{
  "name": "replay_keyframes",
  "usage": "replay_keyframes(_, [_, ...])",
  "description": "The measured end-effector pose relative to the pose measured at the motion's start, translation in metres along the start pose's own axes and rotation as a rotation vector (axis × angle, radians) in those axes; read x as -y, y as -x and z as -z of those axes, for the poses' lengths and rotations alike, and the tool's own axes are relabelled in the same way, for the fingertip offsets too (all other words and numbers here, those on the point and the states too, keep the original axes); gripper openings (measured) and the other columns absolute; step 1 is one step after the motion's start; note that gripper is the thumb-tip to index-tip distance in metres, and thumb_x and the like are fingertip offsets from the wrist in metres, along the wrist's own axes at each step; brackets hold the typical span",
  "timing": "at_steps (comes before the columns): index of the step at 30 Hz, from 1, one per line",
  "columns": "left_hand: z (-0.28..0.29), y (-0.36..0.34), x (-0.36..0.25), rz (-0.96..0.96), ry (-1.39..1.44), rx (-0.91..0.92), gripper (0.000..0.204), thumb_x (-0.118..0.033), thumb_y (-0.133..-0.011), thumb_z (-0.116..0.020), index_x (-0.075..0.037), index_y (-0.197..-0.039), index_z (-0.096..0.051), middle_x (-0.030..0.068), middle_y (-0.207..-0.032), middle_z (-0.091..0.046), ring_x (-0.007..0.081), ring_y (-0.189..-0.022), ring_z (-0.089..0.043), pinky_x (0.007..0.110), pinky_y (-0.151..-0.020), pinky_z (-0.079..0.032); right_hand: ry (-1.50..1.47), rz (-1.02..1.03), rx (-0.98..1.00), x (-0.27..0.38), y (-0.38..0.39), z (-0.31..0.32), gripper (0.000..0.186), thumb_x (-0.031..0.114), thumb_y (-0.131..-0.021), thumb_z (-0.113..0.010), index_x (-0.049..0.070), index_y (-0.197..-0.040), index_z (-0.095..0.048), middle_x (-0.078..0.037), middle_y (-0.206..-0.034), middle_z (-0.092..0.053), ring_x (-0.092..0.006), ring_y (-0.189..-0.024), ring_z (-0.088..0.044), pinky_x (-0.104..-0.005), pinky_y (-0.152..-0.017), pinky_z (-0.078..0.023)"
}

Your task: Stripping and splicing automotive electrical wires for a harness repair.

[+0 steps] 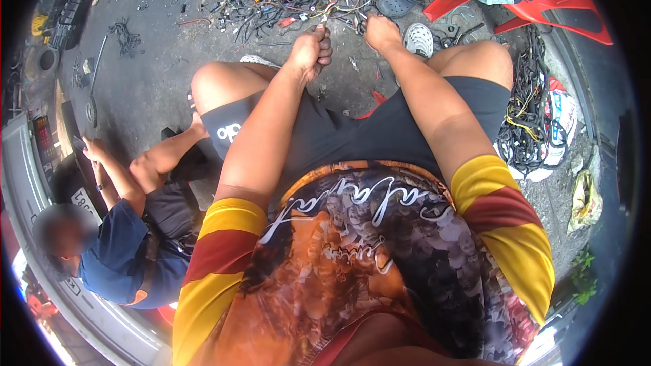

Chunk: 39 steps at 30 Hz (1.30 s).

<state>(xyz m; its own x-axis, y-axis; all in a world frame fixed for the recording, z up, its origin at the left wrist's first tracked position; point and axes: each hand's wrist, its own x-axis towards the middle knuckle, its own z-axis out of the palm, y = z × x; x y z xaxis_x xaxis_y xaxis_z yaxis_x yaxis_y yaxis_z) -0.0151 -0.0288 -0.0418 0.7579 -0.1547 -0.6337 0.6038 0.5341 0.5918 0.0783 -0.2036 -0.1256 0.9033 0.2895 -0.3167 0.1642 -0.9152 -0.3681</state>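
Note:
My left hand (312,52) is closed, thumb uppermost, pinching the ends of thin wires (328,11) with pale and coloured insulation. A short way to the right, my right hand (382,31) is also closed, its fingertips at a wire of the same bunch; the exact grip is small and partly hidden. Just beyond both hands spreads a large tangled heap of cable harnesses (271,0), mostly black, with small connectors and some red, white and blue strands. Both forearms reach forward between my bent knees.
Another person (129,244) sits at my left. A person's leg in a grey clog (399,0) is at the far right, next to a red plastic chair (556,15). More black and yellow wiring (525,105) lies on sacks at right. A tire (48,59) stands far left.

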Motion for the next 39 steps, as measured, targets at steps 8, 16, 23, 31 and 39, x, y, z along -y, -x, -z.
replay_keyframes(8, [0.021,-0.013,-0.003,-0.182,-0.432,-0.364,0.027,-0.030,-0.098,-0.041,-0.009,-0.082,-0.048,-0.0027,-0.058,-0.040,0.0085,-0.045,-0.035,0.024,-0.042,-0.029,-0.203,0.189,-0.063,0.048,0.029,0.024,0.026,0.026,-0.091,-0.050,0.004,-0.104,-0.057,-0.023,-0.097,-0.064,-0.0404,-0.092,-0.061,-0.0501,-0.079,-0.048])
replay_keyframes(16, [0.012,-0.010,-0.004,-0.171,-0.324,-0.260,0.023,-0.028,-0.098,-0.039,-0.011,-0.086,-0.049,-0.0060,-0.058,-0.033,0.0058,-0.045,-0.027,0.025,-0.041,-0.023,-0.138,0.431,-0.097,0.055,0.040,0.037,0.022,0.020,-0.088,-0.052,0.004,-0.103,-0.055,-0.019,-0.092,-0.065,-0.0371,-0.088,-0.063,-0.0469,-0.076,-0.050])
replay_keyframes(23, [0.011,-0.007,-0.005,-0.109,-0.071,-0.155,0.023,-0.026,-0.098,-0.040,-0.012,-0.081,-0.044,-0.0079,-0.056,-0.025,0.0052,-0.045,-0.022,0.022,-0.041,-0.017,-0.052,0.492,-0.219,0.055,0.024,0.017,0.025,0.012,-0.083,-0.049,0.004,-0.104,-0.059,-0.018,-0.095,-0.066,-0.0341,-0.091,-0.064,-0.0445,-0.079,-0.051])
replay_keyframes(31, [0.016,-0.005,-0.004,-0.132,-0.181,-0.238,0.024,-0.026,-0.097,-0.042,-0.010,-0.080,-0.045,-0.0044,-0.057,-0.032,0.0070,-0.044,-0.027,0.025,-0.040,-0.022,-0.007,0.109,0.106,0.016,0.003,-0.007,0.029,0.025,-0.091,-0.048,0.003,-0.107,-0.058,-0.024,-0.101,-0.063,-0.0394,-0.097,-0.060,-0.0489,-0.083,-0.047])
replay_keyframes(39, [0.031,-0.018,0.008,-0.140,-0.367,-0.380,0.024,-0.025,-0.096,-0.047,-0.004,-0.084,-0.052,-0.0001,-0.059,-0.044,0.0100,-0.045,-0.041,0.026,-0.040,-0.035,-0.151,0.168,-0.005,0.036,0.023,0.017,0.033,0.028,-0.091,-0.050,0.001,-0.110,-0.056,-0.026,-0.098,-0.063,-0.0414,-0.096,-0.060,-0.0496,-0.083,-0.047])
